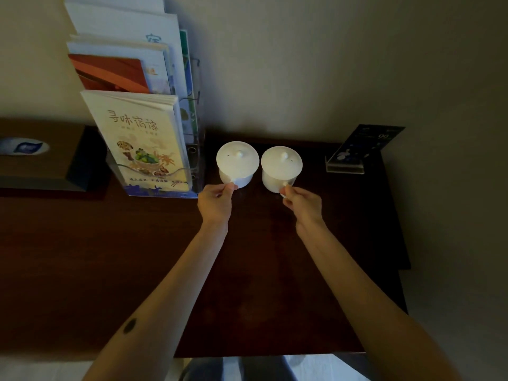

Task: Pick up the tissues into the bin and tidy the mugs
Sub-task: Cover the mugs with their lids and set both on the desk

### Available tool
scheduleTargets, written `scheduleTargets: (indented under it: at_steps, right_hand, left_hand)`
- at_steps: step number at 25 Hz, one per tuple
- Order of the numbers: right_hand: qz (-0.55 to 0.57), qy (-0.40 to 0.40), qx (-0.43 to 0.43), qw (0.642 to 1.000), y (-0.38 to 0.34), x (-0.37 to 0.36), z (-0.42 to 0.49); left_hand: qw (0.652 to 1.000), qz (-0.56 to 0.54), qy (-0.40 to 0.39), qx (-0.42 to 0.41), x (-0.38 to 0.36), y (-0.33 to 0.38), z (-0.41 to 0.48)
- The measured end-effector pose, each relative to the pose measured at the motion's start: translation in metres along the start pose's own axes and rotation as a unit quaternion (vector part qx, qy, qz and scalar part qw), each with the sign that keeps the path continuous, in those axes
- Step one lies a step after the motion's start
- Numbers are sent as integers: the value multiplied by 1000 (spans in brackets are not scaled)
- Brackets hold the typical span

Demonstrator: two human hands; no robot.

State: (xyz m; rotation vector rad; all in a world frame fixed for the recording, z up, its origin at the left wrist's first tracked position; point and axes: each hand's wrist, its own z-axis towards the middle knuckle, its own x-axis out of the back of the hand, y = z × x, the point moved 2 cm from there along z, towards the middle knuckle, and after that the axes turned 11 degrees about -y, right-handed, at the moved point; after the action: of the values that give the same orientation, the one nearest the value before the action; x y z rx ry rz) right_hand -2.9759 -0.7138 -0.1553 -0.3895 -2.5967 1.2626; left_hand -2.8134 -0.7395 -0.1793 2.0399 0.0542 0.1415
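Two white lidded mugs, left mug (237, 164) and right mug (281, 168), side by side, nearly touching, near the back of the dark desk (110, 257), right of one brochure rack (154, 149). Two hands: left hand (215, 200) pinched on left mug's handle, right hand (301, 203) pinched on right mug's handle.

Dark wooden desk (82, 257) is sitting against a plain wall (330, 64). Clear acrylic brochure rack (196, 149) is standing just left of the left-hand grip point, holding tiered leaflets; front leaflet (143, 141) is showing Chinese characters and a food illustration, and an orange-covered booklet (110, 72) is sitting behind it. Brown tissue box (38, 155) is resting well left of the grips. Dark card in acrylic stand (357, 149) is leaning on the wall, right of and beyond the right-hand grip.
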Motion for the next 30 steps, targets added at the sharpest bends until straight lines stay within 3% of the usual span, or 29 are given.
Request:
scheduleTargets:
  at_steps: [15,30]
  right_hand:
    - [11,-42,-11,999,5,-20,9]
    - [14,-35,11,999,4,-25,9]
  left_hand:
    - [999,-7,-30,30,-1,-3,9]
    - [996,72,-41,-33,2,1,2]
